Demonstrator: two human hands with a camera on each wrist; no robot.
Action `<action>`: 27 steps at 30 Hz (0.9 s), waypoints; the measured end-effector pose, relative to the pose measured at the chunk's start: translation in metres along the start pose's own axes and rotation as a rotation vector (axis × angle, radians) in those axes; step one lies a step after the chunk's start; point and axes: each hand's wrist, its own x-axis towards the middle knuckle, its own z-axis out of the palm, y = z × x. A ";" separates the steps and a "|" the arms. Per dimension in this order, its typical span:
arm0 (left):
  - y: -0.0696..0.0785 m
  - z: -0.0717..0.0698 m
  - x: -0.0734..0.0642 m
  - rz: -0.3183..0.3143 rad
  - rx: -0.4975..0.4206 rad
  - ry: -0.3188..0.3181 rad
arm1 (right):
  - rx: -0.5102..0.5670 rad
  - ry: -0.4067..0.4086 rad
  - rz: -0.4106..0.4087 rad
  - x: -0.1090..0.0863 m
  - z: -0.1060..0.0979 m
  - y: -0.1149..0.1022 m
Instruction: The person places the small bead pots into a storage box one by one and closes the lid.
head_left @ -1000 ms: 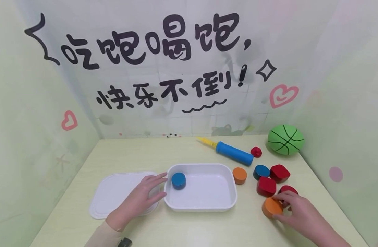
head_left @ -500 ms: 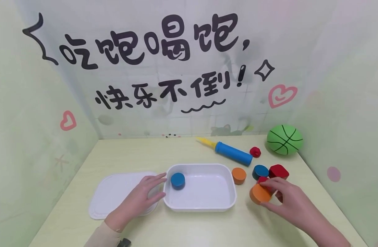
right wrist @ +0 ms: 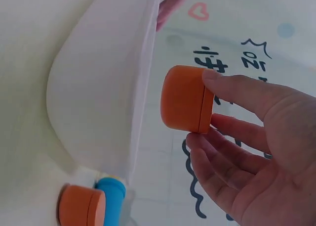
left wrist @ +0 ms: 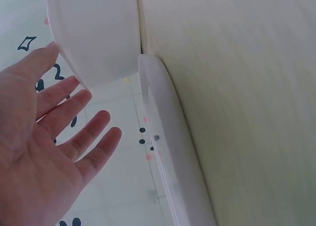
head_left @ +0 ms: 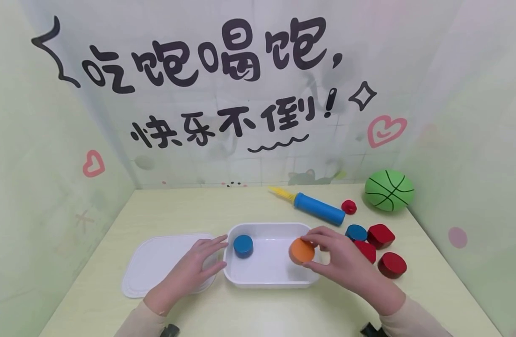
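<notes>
An orange round block (head_left: 301,251) is pinched between the thumb and fingers of my right hand (head_left: 339,252). In the right wrist view this orange block (right wrist: 185,98) is held up above the rim of the white box (right wrist: 98,82). My left hand (head_left: 194,264) touches the left rim of that box (head_left: 270,281) with straight fingers. The left wrist view shows its fingertips (left wrist: 85,93) at the box's edge. Inside the box, at the left, lies a blue round block (head_left: 243,246).
A white lid (head_left: 156,262) lies left of the box. Another orange block (right wrist: 81,206) stands beside the box. To the right are red blocks (head_left: 392,265) and a blue block (head_left: 356,232). Behind lie a blue pump (head_left: 320,208), a small red item (head_left: 349,207) and a green ball (head_left: 389,190).
My right hand has lifted the orange block from the right side of the table and carried it left over the white box. The left hand has stayed at the box's rim.
</notes>
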 end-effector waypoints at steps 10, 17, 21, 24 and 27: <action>0.000 -0.001 -0.001 -0.028 -0.014 -0.019 | 0.067 -0.203 -0.006 0.041 0.053 -0.028; -0.001 -0.001 0.003 -0.048 -0.018 -0.042 | 0.110 -0.301 -0.068 0.066 0.077 -0.039; -0.001 -0.002 0.003 -0.049 -0.025 -0.047 | 0.108 -0.349 -0.123 0.074 0.087 -0.043; -0.001 -0.002 0.002 -0.058 -0.025 -0.049 | 0.094 -0.376 -0.155 0.078 0.093 -0.045; 0.000 -0.003 0.002 -0.061 -0.035 -0.050 | 0.061 -0.399 -0.169 0.082 0.098 -0.048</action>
